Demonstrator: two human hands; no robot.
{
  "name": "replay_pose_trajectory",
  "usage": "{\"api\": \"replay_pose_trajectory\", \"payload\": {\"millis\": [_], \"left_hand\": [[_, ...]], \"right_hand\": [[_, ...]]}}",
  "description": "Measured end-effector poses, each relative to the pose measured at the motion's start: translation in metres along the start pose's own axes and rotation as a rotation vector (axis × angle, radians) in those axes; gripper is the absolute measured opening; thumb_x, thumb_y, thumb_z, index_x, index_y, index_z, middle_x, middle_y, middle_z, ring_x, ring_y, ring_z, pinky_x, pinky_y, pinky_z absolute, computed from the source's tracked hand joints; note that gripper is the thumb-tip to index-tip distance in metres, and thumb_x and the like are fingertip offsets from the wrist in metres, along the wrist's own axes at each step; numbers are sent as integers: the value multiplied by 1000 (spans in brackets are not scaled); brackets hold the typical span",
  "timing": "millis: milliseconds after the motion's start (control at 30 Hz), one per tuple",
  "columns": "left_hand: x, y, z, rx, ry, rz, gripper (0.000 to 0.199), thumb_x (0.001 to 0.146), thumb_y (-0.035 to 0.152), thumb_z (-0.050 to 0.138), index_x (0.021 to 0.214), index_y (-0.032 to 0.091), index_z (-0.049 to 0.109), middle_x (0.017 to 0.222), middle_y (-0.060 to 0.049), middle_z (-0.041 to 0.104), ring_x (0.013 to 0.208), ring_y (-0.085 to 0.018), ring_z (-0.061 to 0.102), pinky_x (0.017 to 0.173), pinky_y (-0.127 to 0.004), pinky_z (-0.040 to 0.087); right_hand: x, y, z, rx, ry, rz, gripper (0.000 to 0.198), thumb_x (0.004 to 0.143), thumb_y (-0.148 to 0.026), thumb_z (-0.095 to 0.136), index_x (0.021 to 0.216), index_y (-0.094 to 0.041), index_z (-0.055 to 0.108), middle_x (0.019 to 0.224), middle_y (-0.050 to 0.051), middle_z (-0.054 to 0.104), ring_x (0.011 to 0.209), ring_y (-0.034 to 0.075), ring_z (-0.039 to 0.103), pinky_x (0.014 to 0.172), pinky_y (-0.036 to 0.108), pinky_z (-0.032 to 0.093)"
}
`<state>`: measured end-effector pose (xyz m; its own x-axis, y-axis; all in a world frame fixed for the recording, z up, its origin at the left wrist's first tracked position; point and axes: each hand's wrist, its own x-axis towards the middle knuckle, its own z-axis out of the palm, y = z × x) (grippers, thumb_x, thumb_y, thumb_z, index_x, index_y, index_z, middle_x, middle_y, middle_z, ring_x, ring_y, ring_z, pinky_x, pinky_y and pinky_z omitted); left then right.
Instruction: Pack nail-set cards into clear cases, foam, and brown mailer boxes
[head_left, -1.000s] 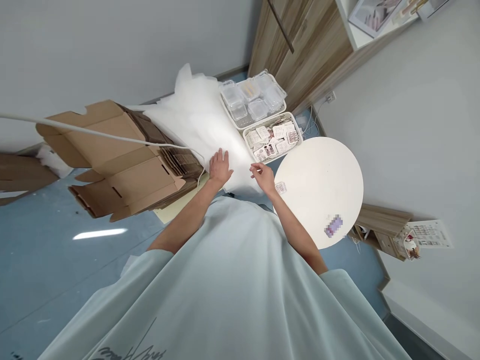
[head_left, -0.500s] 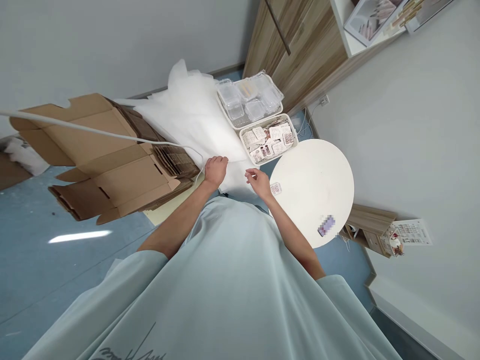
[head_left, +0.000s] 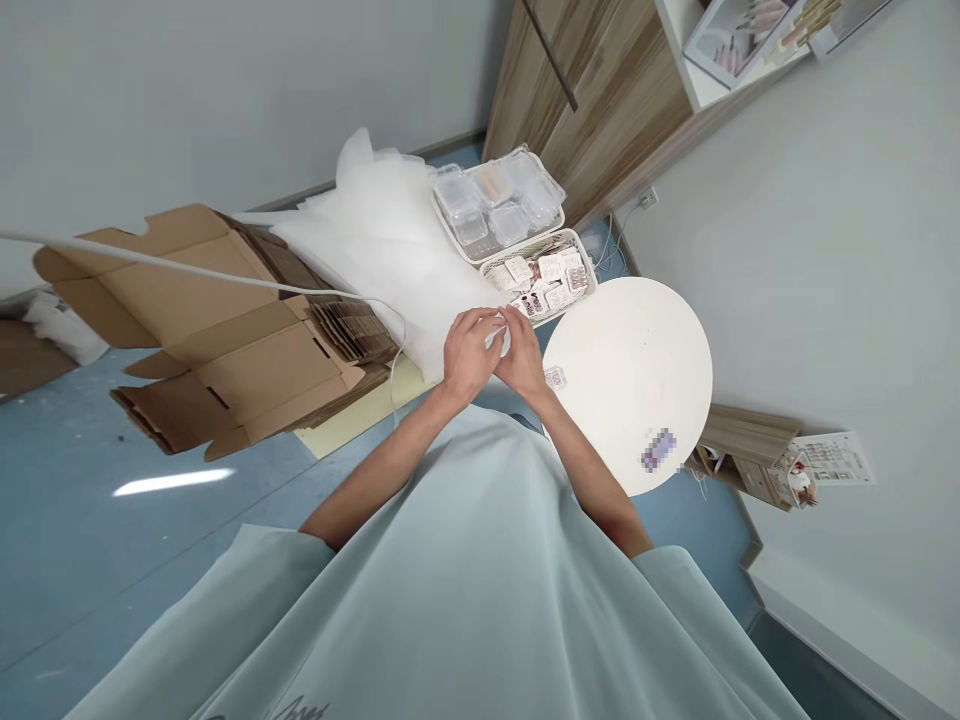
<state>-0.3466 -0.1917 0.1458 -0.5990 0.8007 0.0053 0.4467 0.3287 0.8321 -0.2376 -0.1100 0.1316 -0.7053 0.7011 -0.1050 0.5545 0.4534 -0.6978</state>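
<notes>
In front of my body my left hand (head_left: 471,352) and my right hand (head_left: 522,356) meet with bent fingers, their fingertips touching. Both look closed in a pinch; whatever lies between the fingertips, if anything, is too small to make out. Just beyond them spreads a pile of thin white translucent sheets or bags (head_left: 401,240), and a pale patch shows in the gap between my hands. Close to the right hand stands a white basket (head_left: 591,268) of printed cards (head_left: 559,265). A small card (head_left: 555,378) lies by my right wrist on a round white table (head_left: 637,350).
Flattened cardboard boxes (head_left: 247,355) are stacked at left, crossed by a white cable (head_left: 187,270). Another basket holds clear plastic boxes (head_left: 510,222). A blurred phone-like object (head_left: 658,450) lies on the table. Behind rises a wooden cabinet (head_left: 600,110).
My left hand has moved right from the edge of the white pile, and my right hand slightly up, so they now meet. The near part of the white material has shifted.
</notes>
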Motion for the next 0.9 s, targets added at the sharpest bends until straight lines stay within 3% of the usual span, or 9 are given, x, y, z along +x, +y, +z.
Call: {"api": "replay_pose_trajectory", "payload": {"millis": [100, 200, 400, 500, 600, 733, 833, 900], "left_hand": [[-1, 22, 3, -25, -59, 64, 27, 107, 24, 58, 123, 26, 81, 141, -8, 76, 132, -28, 70, 120, -46, 54], [0, 35, 8, -29, -163, 181, 30, 109, 33, 61, 134, 27, 77, 147, -9, 74, 139, -30, 67, 123, -47, 52], [16, 36, 27, 37, -331, 383, 67, 100, 50, 78, 159, 27, 59, 171, -14, 56, 164, -38, 44, 136, -56, 34], [29, 33, 47, 65, -413, 408, 54, 101, 38, 72, 153, 27, 64, 166, -11, 61, 164, -39, 44, 137, -60, 29], [39, 40, 75, 70, -476, 406, 36, 101, 22, 59, 134, 27, 74, 148, -8, 73, 150, -35, 57, 133, -59, 35], [39, 71, 119, 65, -524, 445, 35, 97, 17, 56, 123, 25, 77, 140, -7, 76, 138, -34, 63, 126, -56, 44], [31, 102, 157, 65, -566, 509, 35, 98, 17, 54, 122, 25, 78, 134, -8, 77, 135, -34, 64, 127, -58, 43], [22, 120, 183, 78, -592, 561, 35, 98, 16, 53, 120, 25, 80, 130, -9, 77, 134, -33, 64, 131, -60, 38]], "right_hand": [[-7, -4, -14, 94, 79, 109, 45, 103, -26, 58, 149, -25, 61, 155, 14, 67, 148, 32, 60, 130, 51, 46], [-18, 4, -35, 165, 138, 241, 28, 102, -28, 55, 126, -24, 70, 125, 9, 79, 121, 31, 73, 112, 46, 58], [-59, 52, -81, 352, 398, 403, 18, 91, -37, 64, 100, -22, 70, 96, 3, 77, 93, 24, 70, 86, 34, 59], [-91, 78, -102, 435, 498, 527, 24, 90, -44, 67, 95, -21, 70, 95, 4, 76, 95, 24, 68, 83, 34, 58], [-127, 102, -116, 528, 550, 618, 31, 89, -50, 72, 99, -20, 74, 101, 6, 79, 99, 26, 69, 83, 35, 59], [-174, 134, -125, 606, 557, 684, 42, 92, -57, 72, 112, -20, 77, 113, 10, 81, 109, 28, 73, 89, 37, 62], [-205, 158, -127, 593, 561, 734, 59, 91, -59, 76, 136, -21, 71, 130, 13, 79, 119, 28, 74, 101, 41, 63], [-222, 172, -128, 531, 573, 764, 82, 85, -58, 84, 155, -23, 59, 147, 15, 72, 131, 28, 70, 110, 44, 61]]}}
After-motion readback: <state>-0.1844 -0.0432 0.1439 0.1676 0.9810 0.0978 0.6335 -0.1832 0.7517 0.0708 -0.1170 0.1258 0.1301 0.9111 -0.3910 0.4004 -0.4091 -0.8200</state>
